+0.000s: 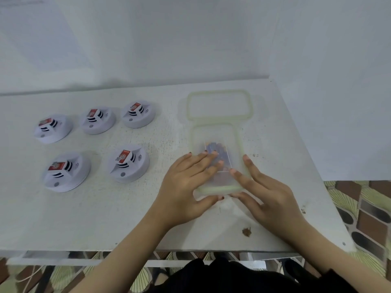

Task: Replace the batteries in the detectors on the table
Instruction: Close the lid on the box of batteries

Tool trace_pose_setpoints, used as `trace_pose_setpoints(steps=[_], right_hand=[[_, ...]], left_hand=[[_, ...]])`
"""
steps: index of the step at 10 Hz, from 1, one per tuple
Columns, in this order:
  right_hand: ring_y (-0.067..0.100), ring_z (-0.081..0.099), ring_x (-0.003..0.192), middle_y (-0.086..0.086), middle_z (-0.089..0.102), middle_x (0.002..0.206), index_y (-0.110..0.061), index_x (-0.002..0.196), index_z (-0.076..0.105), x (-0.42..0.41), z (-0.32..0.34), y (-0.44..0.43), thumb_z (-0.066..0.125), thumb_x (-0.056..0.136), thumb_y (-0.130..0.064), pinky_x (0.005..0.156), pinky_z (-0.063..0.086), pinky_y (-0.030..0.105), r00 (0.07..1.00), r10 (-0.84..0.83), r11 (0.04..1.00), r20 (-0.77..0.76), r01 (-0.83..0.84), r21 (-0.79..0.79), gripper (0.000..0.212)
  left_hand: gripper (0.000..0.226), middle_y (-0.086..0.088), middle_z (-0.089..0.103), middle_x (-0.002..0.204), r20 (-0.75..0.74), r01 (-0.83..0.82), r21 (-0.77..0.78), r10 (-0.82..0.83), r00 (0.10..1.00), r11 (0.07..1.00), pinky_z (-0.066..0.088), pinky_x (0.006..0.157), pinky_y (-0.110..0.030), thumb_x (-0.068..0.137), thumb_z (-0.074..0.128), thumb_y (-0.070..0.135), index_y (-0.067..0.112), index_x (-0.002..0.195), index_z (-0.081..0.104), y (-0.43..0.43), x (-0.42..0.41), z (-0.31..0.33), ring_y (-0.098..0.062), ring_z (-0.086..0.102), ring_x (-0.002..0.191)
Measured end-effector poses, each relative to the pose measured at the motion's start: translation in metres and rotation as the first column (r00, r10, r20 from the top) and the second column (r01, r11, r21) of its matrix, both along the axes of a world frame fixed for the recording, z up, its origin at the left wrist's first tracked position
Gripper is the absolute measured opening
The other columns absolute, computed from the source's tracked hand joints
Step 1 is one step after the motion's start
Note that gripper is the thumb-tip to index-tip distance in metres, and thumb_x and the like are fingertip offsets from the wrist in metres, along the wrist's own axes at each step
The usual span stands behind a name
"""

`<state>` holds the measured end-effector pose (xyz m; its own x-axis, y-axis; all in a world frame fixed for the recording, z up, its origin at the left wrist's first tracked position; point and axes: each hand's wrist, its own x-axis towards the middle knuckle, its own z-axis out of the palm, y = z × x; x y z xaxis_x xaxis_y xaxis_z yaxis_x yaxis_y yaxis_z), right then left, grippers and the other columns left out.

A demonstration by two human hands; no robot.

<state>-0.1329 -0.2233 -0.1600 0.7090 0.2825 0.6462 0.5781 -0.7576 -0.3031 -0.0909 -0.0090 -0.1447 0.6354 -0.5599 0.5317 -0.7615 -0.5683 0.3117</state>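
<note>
Several white round detectors lie on the left of the white table [105, 218], each with a red battery on top; the nearest is a detector [128, 163]. A clear plastic box [213, 134] with a pale green rim holds blue batteries [215, 148]. My left hand [188, 185] lies flat on the box's left side, fingers straight over it and thumb at its near edge. My right hand [266, 193] presses the box's right side with straight fingers, thumb at the near edge.
The box's lid [219, 104], clear with a green rim, lies flat just behind the box. White walls stand behind and to the right of the table. A small brown scrap [246, 231] lies near the front edge. Patterned floor shows on the right.
</note>
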Motion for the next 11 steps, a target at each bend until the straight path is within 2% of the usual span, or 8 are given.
trace_pose_setpoints(steps=[2,3,4,6,7,9,10,11], right_hand=[[0.005,0.046,0.128,-0.005,0.041,0.146,-0.029,0.132,0.053,0.014,0.023,-0.037,0.062,0.087,-0.023,0.104,0.037,0.017,0.898,0.225,0.968,-0.377,-0.163,0.188,0.046],[0.024,0.064,0.108,-0.011,0.064,0.123,-0.05,0.123,0.053,0.019,0.04,-0.048,0.056,0.091,-0.004,0.091,0.052,0.03,0.794,0.163,0.957,-0.586,0.016,0.289,0.056],[0.016,0.072,0.076,0.022,0.069,0.092,-0.041,0.12,0.057,0.015,0.051,-0.043,0.047,0.094,-0.001,0.073,0.057,0.023,0.663,0.241,0.864,-0.709,0.186,0.467,0.049],[0.033,0.065,0.087,0.013,0.069,0.087,-0.043,0.117,0.059,0.026,0.049,-0.038,0.051,0.091,-0.004,0.089,0.054,0.043,0.705,0.148,0.842,-0.694,0.278,0.462,0.047],[0.036,0.061,0.097,-0.005,0.071,0.101,-0.041,0.112,0.063,0.037,0.05,-0.037,0.045,0.093,-0.004,0.09,0.05,0.051,0.745,0.064,0.837,-0.664,0.322,0.442,0.045],[0.04,0.057,0.096,0.022,0.064,0.111,-0.036,0.117,0.062,0.049,0.056,-0.031,0.043,0.095,-0.008,0.085,0.049,0.042,0.767,0.027,0.854,-0.642,0.316,0.414,0.041],[0.037,0.058,0.085,-0.001,0.071,0.105,-0.038,0.116,0.061,0.047,0.055,-0.031,0.043,0.096,-0.008,0.069,0.049,0.028,0.766,0.037,0.846,-0.642,0.318,0.427,0.041],[0.026,0.059,0.103,-0.028,0.061,0.112,-0.037,0.119,0.06,0.046,0.059,-0.03,0.044,0.097,-0.013,0.081,0.045,0.014,0.758,-0.01,0.842,-0.652,0.358,0.403,0.037]], left_hand=[[0.042,0.002,0.05,0.14,-0.261,-0.221,-0.267,0.15,0.953,0.938,0.034,0.108,-0.028,0.098,0.048,0.033,0.015,0.136,0.049,0.011,0.014,0.019,-0.008,0.043,0.13],[0.045,0.01,0.047,0.14,-0.626,-0.447,-0.262,0.201,0.753,0.855,0.034,0.108,-0.025,0.095,0.056,0.015,0.024,0.138,0.048,0.015,0.027,0.03,0.0,0.045,0.128],[0.038,0.018,0.063,0.113,-0.738,-0.444,-0.296,0.093,0.669,0.846,0.046,0.082,-0.007,0.091,0.061,0.01,0.02,0.128,0.058,0.018,0.035,0.034,0.016,0.06,0.095],[0.033,0.005,0.062,0.124,-0.813,-0.444,-0.391,-0.077,0.576,0.807,0.054,0.075,-0.018,0.071,0.077,0.014,0.011,0.095,0.055,0.027,0.033,0.026,-0.002,0.067,0.098],[0.058,-0.004,0.071,0.113,-0.816,-0.439,-0.431,-0.132,0.563,0.789,0.057,0.075,-0.027,0.058,0.085,0.028,0.012,0.102,0.05,0.023,0.025,0.022,-0.017,0.071,0.094],[0.085,0.014,0.067,0.113,-0.708,-0.432,-0.415,0.014,0.706,0.801,0.052,0.076,-0.013,0.052,0.078,0.05,0.028,0.13,0.052,0.012,0.012,0.019,0.0,0.066,0.099],[0.077,0.016,0.066,0.112,-0.701,-0.425,-0.432,0.0,0.713,0.796,0.052,0.075,-0.011,0.053,0.077,0.051,0.036,0.125,0.052,0.009,0.01,0.017,0.002,0.065,0.097],[0.08,0.019,0.063,0.116,-0.702,-0.432,-0.399,0.034,0.712,0.809,0.052,0.083,-0.014,0.053,0.074,0.056,0.035,0.127,0.051,0.012,0.013,0.022,0.005,0.062,0.102]])
